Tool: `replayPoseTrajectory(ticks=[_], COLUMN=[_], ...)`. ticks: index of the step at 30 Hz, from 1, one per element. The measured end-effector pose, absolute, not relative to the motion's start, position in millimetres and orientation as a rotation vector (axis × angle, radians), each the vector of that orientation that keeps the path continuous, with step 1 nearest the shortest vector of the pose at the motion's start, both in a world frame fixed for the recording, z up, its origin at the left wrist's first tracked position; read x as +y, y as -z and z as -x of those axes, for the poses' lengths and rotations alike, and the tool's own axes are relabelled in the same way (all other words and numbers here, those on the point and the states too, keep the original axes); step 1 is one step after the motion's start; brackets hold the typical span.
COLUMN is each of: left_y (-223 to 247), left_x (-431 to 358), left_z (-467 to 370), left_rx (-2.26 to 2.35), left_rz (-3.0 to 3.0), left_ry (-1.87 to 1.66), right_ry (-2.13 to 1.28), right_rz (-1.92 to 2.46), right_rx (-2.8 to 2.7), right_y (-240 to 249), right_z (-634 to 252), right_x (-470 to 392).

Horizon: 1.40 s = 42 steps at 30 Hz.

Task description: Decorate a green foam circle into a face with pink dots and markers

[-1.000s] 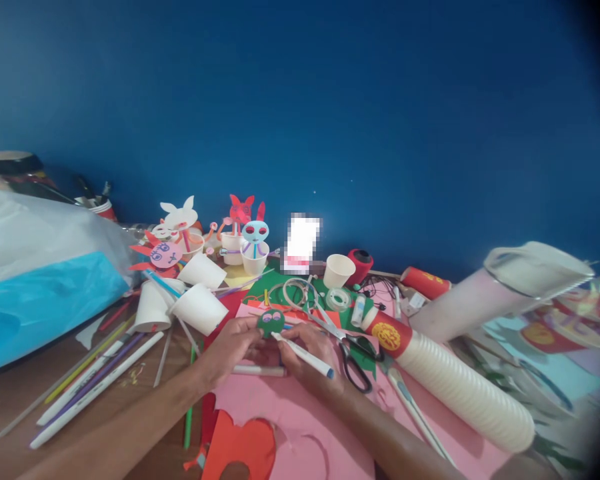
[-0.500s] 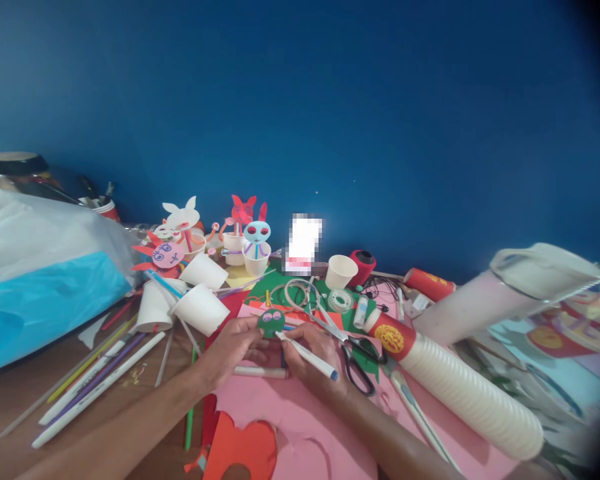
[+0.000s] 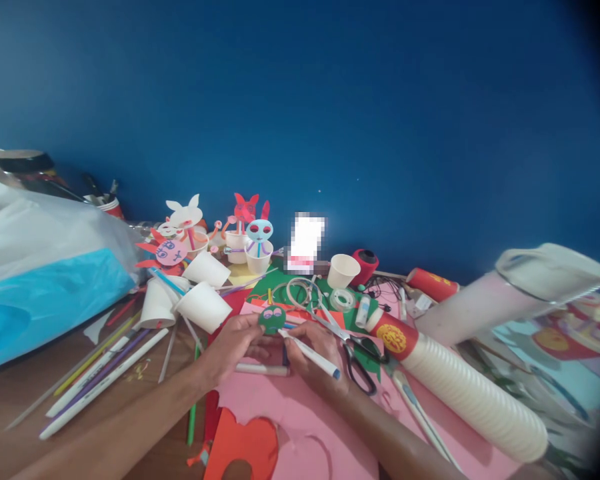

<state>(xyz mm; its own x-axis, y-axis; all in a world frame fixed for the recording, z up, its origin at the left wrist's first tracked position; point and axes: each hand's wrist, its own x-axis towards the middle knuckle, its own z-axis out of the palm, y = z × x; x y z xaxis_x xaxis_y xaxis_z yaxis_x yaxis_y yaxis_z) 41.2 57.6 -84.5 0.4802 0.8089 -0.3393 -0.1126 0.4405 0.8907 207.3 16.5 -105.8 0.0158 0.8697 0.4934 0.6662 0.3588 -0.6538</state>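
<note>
A small green paper disc [image 3: 272, 321] with pink eyes drawn on it is pinched at its left edge by my left hand [image 3: 240, 343]. A white marker with a blue end [image 3: 316, 357] is held in my right hand [image 3: 316, 347], its tip close to the disc's lower right edge. Both hands are above pink paper [image 3: 300, 407]. Under them lies another white marker [image 3: 260, 369]. Just right of my right hand are black-handled scissors [image 3: 355, 357].
Paper-cup figures [image 3: 259, 243] and a lit phone [image 3: 306, 243] stand at the back. Tipped white cups [image 3: 203, 307] and markers [image 3: 100, 387] lie left, beside a plastic bag [image 3: 55, 267]. A long cup stack [image 3: 460, 387] lies right.
The whole view has shifted slightly, so most things appear a little further right. Both hands keep their hold, and the marker tip remains near the green disc.
</note>
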Motion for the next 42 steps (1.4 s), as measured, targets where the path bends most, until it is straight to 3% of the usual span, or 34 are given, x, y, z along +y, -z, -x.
replayPoseTrajectory(ticks=[20,42], left_y=[86.9,84.7], left_x=[57.2,56.2], left_z=[-40.8,-41.8], left_rx=[0.929,0.964], left_rz=[-0.938,-0.946], left_ry=[-0.717,-0.704], right_ry=[-0.222,-0.225], right_rz=[1.122,1.157], right_rx=[-1.779,-1.775], right_y=[101.9,107.4], right_z=[-203.1,-204.1], right_x=[15.4,16.2])
